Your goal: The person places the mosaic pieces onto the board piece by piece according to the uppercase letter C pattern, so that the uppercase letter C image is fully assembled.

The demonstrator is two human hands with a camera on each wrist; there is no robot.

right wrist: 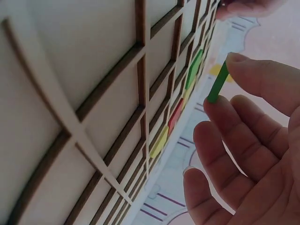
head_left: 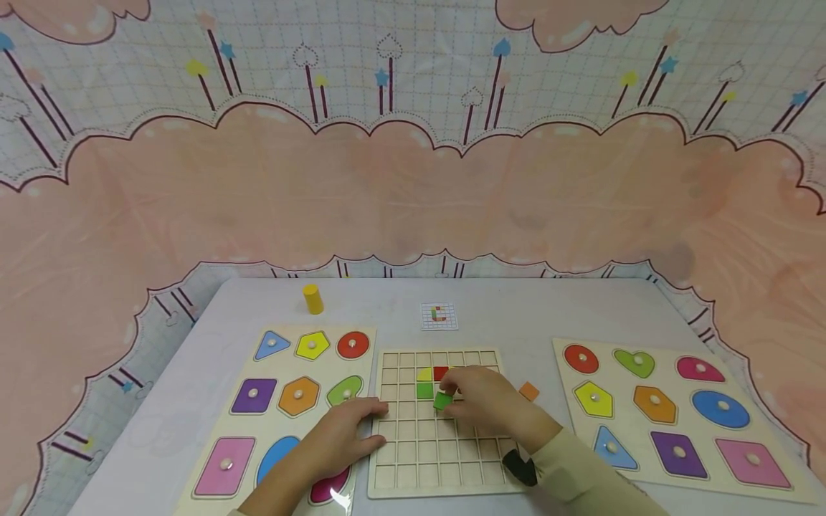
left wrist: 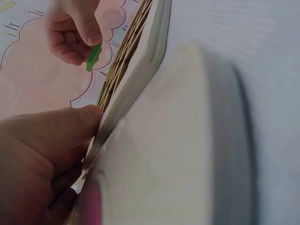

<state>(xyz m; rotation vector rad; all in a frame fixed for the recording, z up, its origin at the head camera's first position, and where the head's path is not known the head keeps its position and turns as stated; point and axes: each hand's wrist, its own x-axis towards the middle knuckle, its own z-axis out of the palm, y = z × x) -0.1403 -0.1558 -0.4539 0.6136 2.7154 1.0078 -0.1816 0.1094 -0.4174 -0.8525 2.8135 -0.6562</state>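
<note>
Nearest the head camera, low in the frame, two forearms reach up onto a wooden grid board (head_left: 432, 459) lying at the bottom centre of a pale table (head_left: 516, 301). At lower centre the left hand (head_left: 345, 433) rests with straight fingers on the board's left edge, holding nothing. Just right of it the right hand (head_left: 480, 398) pinches a green tile (head_left: 442, 400) over the board's upper middle cells, just below a second green piece (head_left: 424, 390), a yellow piece (head_left: 424, 374) and a red piece (head_left: 441, 373) already seated there. An orange tile (head_left: 529, 390) lies on the table right of the board, a yellow cylinder (head_left: 312, 299) and a small pattern card (head_left: 439, 316) farther up, and a shape puzzle sits at each side, left (head_left: 258, 408) and right (head_left: 671, 419). From the left wrist view, the left hand (left wrist: 42, 159) fills the lower left, its thumb pressed against the board's edge (left wrist: 136, 65), while at upper left the right hand (left wrist: 70, 33) nips the green tile (left wrist: 93, 57). From the right wrist view, the right hand's thumb and forefinger (right wrist: 262, 84) clamp the green tile (right wrist: 217, 83) on edge at upper right, close to the grid (right wrist: 93, 117) but apart from it; the seated pieces show along its far edge.
</note>
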